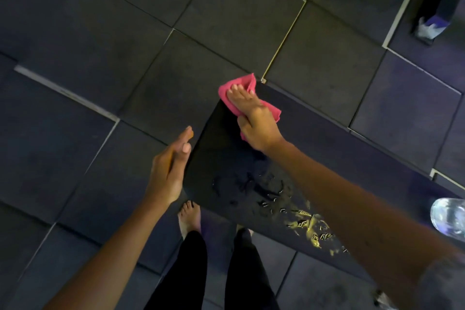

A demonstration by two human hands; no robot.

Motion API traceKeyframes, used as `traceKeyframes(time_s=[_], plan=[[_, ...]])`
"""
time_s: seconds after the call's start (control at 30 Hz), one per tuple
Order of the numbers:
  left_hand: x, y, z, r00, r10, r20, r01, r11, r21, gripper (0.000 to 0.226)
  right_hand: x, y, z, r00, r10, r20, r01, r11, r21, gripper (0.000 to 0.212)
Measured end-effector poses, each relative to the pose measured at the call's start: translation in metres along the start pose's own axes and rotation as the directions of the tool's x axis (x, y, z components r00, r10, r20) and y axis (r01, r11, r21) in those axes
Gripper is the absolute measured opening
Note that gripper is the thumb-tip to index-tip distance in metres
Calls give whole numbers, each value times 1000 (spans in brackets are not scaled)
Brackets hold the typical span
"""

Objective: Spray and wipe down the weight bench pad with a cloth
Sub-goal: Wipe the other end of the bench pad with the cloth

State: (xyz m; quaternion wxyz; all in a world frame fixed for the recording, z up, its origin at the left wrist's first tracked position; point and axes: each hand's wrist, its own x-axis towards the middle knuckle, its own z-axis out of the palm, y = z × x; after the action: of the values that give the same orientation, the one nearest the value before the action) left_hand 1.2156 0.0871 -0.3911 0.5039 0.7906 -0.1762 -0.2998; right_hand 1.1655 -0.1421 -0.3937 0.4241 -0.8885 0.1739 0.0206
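The black weight bench pad [226,158] runs from the middle of the view to the lower right. Wet droplets and streaks [289,206] glisten on its nearer part. My right hand [254,121] presses a pink cloth [270,109] flat on the far end corner of the pad, fingers spread over it. My left hand [171,166] hovers beside the pad's left edge, fingers straight and together, holding nothing. A clear bottle [449,219] shows at the right frame edge; its top is cut off.
Dark rubber floor tiles [100,33] surround the bench. My bare feet [188,219] and black trouser legs stand at the pad's near left side. Dark gym equipment with a pale rag [427,27] stands at the top right.
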Motion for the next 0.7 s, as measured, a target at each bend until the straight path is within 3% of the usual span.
traceKeyframes(time_s=[0.23, 0.5, 0.6, 0.7], plan=[[5, -3, -18, 999, 29, 32, -27, 999, -41, 56, -72, -26, 57, 913, -270, 307, 279, 960, 16, 64], [-2, -1, -12, 967, 142, 209, -174, 974, 142, 65, -146, -28, 80, 888, -304, 346, 306, 951, 49, 54], [-10, -3, -3, 964, 140, 224, -178, 971, 158, 62, -165, -33, 72, 958, -178, 225, 134, 971, 199, 57], [-18, -2, 5, 976, 118, 183, -149, 974, 168, 60, -170, -34, 46, 993, 106, -44, -78, 902, 425, 63]])
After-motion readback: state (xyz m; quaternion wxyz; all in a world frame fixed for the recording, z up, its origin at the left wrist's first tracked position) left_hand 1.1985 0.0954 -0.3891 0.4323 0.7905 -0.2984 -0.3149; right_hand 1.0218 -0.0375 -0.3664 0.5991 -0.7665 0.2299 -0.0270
